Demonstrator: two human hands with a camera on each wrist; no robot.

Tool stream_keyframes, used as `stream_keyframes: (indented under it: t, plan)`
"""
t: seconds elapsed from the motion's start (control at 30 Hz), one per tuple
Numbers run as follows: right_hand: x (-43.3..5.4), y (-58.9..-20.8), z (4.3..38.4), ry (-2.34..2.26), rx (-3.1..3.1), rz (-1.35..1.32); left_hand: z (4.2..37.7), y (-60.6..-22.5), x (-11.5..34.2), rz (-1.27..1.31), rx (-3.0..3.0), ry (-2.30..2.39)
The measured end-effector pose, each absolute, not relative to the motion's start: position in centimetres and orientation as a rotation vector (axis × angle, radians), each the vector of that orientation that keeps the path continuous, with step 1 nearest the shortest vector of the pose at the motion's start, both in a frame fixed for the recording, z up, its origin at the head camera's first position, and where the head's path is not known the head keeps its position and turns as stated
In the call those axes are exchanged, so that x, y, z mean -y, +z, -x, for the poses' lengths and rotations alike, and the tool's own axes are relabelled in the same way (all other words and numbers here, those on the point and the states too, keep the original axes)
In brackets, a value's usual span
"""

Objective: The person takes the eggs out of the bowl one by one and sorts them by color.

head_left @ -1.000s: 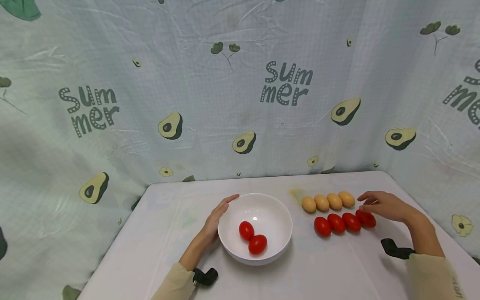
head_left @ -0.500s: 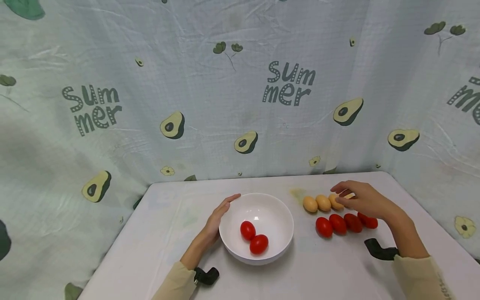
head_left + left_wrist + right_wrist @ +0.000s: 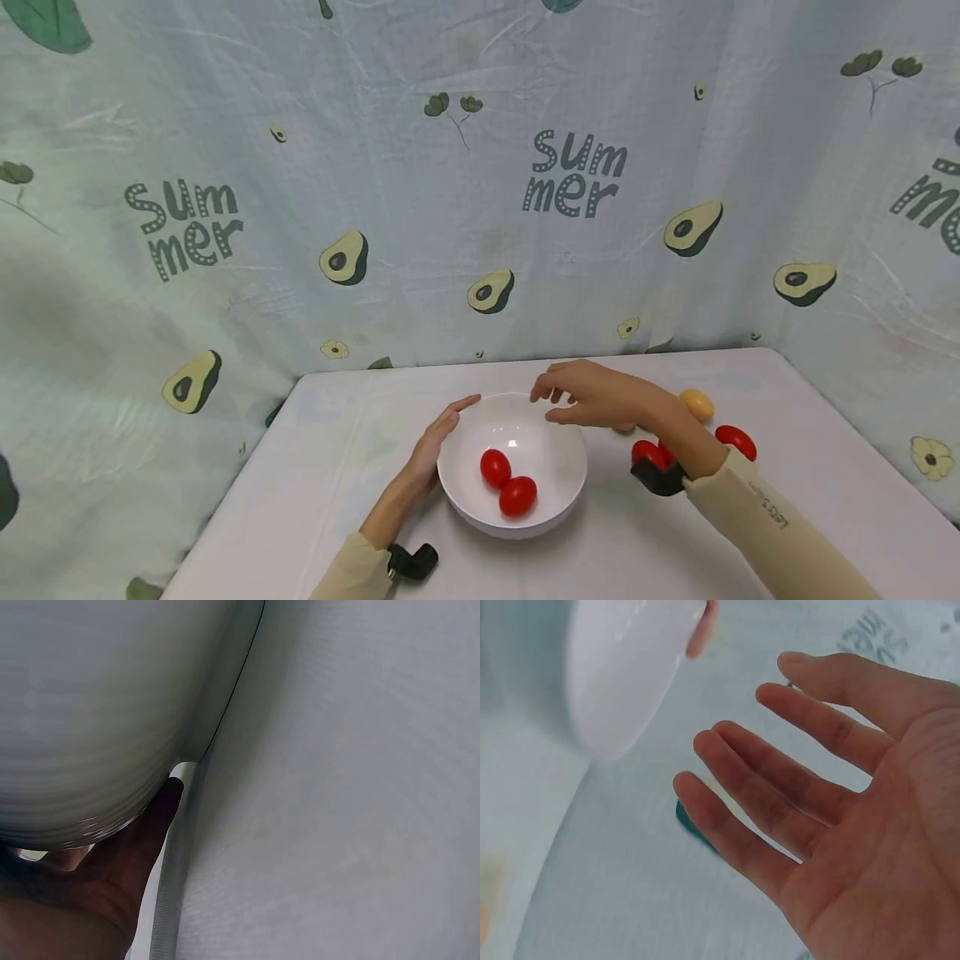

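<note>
A white bowl [image 3: 551, 467] stands mid-table with two red eggs [image 3: 517, 497] inside. Against the bowl's left side rests my left hand [image 3: 429, 446], its fingers extended along the outer wall; the left wrist view shows the thumb and fingers touching that wall [image 3: 90, 735]. Over the bowl's far right rim hovers my right hand [image 3: 600, 394] in the head view. Its fingers are slightly bent and apart, and the right wrist view shows nothing in the palm [image 3: 870, 825].
Right of the bowl, a row of red eggs [image 3: 736, 442] and a row of yellow eggs [image 3: 697, 405] lie on the white table [image 3: 360, 467], partly hidden by my right arm. A printed curtain [image 3: 420, 183] hangs behind the table.
My right hand has moved left from beside the rows of eggs, across the yellow ones, to above the bowl's rim. The left hand and the eggs in the bowl have stayed put.
</note>
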State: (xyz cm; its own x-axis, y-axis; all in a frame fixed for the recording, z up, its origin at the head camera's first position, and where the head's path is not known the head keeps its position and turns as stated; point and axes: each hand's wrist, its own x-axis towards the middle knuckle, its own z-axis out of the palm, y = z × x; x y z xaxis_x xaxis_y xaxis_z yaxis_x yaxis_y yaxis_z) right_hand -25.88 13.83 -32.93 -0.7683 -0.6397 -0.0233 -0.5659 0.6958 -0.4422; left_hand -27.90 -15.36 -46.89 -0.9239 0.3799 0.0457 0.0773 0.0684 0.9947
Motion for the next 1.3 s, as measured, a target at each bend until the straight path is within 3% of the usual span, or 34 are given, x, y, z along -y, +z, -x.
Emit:
stream_keyframes:
  t: [0.2, 0.47, 1.0, 1.3]
  plan:
    - [-8.6, -32.7, 27.0, -0.457, -2.602, 1.136, 27.9, -46.8, 15.4, -0.451, -2.110, 1.951]
    - [-4.6, -34.3, 28.1, -0.269, -2.480, 1.101, 27.9, -46.8, 15.7, -0.468, -2.090, 1.962]
    - [-2.0, -35.8, 28.4, -0.068, -2.403, 1.109, 28.0, -47.0, 15.7, -0.517, -2.048, 1.982]
    - [-1.7, -36.6, 28.2, 0.073, -2.515, 0.911, 28.0, -47.0, 15.6, -0.503, -2.030, 2.007]
